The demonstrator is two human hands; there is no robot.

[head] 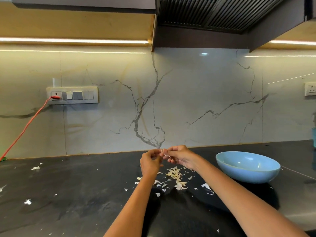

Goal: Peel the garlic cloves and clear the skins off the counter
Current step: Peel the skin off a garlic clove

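Both hands are raised together above the dark counter. My left hand and my right hand pinch a small garlic clove between their fingertips, and a thin strip of white skin hangs from it. Below them lies a heap of garlic skins on the counter. More loose skin bits are scattered to the left and front. The clove itself is mostly hidden by the fingers.
A light blue bowl stands on the counter to the right of my hands. A switch panel with an orange cable is on the marble wall at left. A hood hangs overhead.
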